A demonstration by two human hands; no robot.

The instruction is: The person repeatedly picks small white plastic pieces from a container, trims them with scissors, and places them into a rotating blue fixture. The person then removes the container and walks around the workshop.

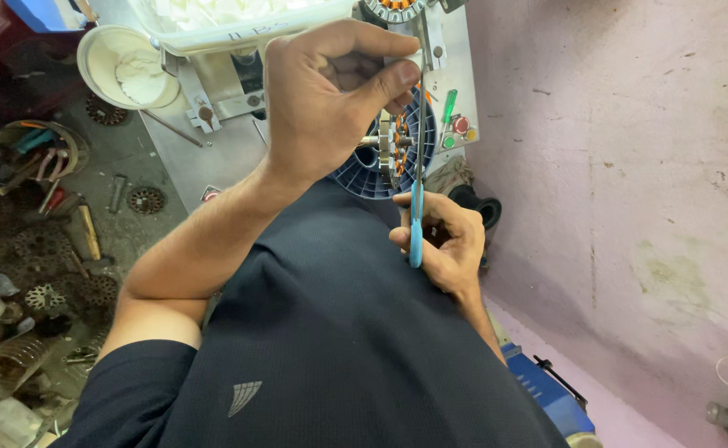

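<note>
One stator core [390, 149] sits on the winding machine's spindle before one blue disc [364, 170], several slots already carrying copper coil. The left hand [322, 91] pinches a white strip [414, 58] at its fingers. The right hand [447, 241] grips one blue-handled tool [416, 224]. Slot work appears unfinished.

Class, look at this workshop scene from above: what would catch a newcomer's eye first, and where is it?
At centre top, the left hand pinches something small and white above a stator with copper windings, mounted before a blue ribbed disc. Just below, the right hand holds blue-handled scissors pointing up at it. A white bowl sits top left.
</note>
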